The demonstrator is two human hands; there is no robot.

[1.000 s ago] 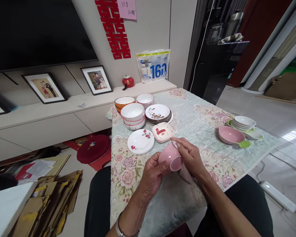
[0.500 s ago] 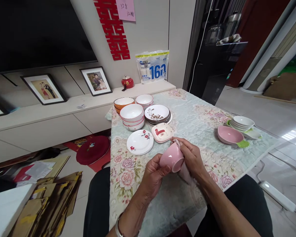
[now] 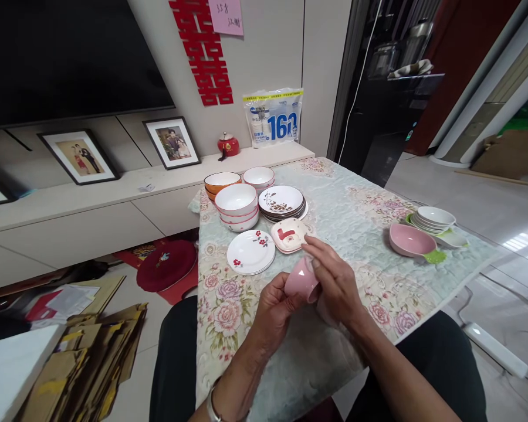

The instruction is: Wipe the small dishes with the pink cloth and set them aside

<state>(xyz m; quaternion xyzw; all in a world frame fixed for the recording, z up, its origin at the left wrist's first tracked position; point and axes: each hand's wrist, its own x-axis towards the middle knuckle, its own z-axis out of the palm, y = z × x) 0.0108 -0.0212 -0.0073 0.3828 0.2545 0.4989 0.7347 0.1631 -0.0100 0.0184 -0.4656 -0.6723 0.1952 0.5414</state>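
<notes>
Tilted on its side above the near part of the table is a small pink bowl point(image 3: 300, 280). My left hand point(image 3: 275, 308) grips its left side, thumb along the lower edge. Against the bowl's right side, my right hand point(image 3: 337, 284) presses a pale cloth point(image 3: 328, 312), which hangs below the palm and is mostly hidden. Just beyond my hands lie a squarish patterned dish point(image 3: 289, 235) and white plates with red flowers point(image 3: 250, 252). Behind these stand a stack of white bowls with pink rims point(image 3: 236, 202) and brown-flowered plates point(image 3: 281, 200).
The table has a floral quilted cloth point(image 3: 229, 313). At its right sit a pink leaf-handled bowl point(image 3: 411, 240) and stacked small white bowls point(image 3: 433, 218). Orange bowls point(image 3: 222, 180) stand at the back left. Flattened cardboard point(image 3: 66, 375) lies on the floor at left.
My right hand has shifted slightly over the bowl, its fingers now straighter and covering more of the bowl's right side. The bowl has turned a little in my left hand.
</notes>
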